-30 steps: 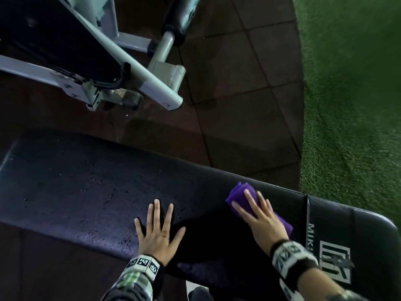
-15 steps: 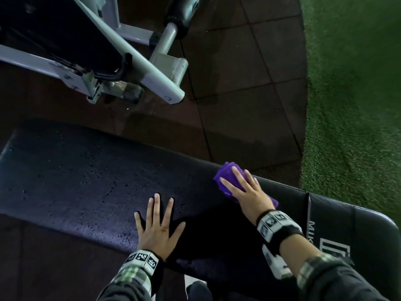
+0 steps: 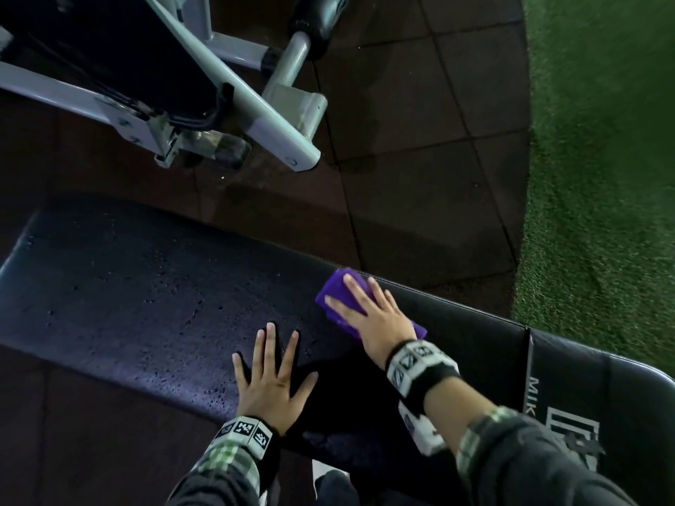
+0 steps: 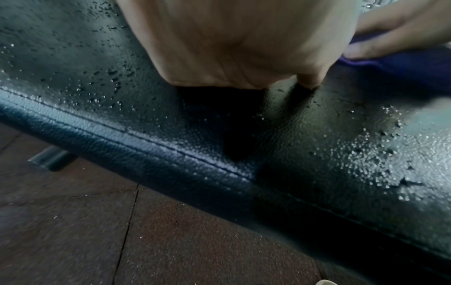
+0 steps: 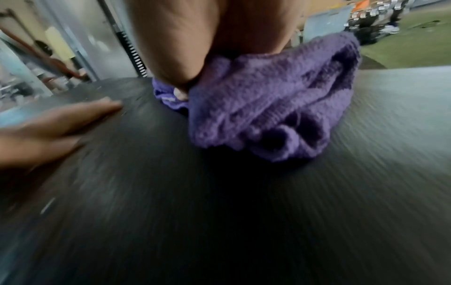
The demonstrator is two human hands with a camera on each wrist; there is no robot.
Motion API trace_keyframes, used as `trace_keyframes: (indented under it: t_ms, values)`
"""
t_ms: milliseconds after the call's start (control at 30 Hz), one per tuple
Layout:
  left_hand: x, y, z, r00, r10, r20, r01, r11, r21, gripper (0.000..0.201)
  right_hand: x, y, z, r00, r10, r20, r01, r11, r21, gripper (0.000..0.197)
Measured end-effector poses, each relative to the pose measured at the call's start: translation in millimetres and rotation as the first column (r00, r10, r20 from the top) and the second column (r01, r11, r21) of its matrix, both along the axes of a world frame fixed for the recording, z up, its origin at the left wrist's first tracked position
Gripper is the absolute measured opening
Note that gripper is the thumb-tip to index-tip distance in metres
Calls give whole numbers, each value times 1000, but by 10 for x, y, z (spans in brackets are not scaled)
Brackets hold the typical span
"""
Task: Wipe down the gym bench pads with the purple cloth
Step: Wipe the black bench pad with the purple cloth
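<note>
The black bench pad (image 3: 128,304) runs across the head view, speckled with droplets on its left part. My right hand (image 3: 365,312) presses flat, fingers straight, on the folded purple cloth (image 3: 338,290) near the pad's far edge. My left hand (image 3: 272,381) lies flat with spread fingers on the pad near its front edge, left of the cloth. In the left wrist view the left hand (image 4: 231,38) rests on the wet pad (image 4: 146,125), with the cloth (image 4: 402,65) at the upper right. The right wrist view is blurred; the right hand (image 5: 195,38) bears down on the bunched cloth (image 5: 268,115).
A second pad section with a white logo (image 3: 584,396) adjoins on the right. A grey machine frame (image 3: 255,115) with a black roller (image 3: 314,16) stands on dark rubber floor tiles (image 3: 420,177) beyond the bench. Green turf (image 3: 602,177) covers the right side.
My right hand has slid the purple cloth leftward along the pad and toward its far edge. The left hand has stayed flat in the same spot.
</note>
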State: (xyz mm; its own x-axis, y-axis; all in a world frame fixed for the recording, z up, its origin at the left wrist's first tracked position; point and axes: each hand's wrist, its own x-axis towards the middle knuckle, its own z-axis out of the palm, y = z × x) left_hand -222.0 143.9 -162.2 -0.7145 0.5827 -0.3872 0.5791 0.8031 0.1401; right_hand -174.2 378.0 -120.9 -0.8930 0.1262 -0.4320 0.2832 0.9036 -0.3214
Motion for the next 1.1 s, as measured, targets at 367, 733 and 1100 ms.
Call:
trace_keyframes:
  t_ms: [367, 733, 1100]
  values:
    - [0, -4, 23, 1000, -13, 4, 13, 999, -35, 77, 81, 802, -99, 938, -314, 143, 334, 932, -140, 50]
    - [3, 4, 38, 999, -13, 33, 13, 1000, -13, 78, 739, 1249, -83, 878, -426, 218, 437, 899, -2, 50]
    - [1, -3, 16, 1000, -9, 13, 9, 1000, -22, 79, 742, 1319, -137, 895, -384, 226, 416, 903, -110, 48]
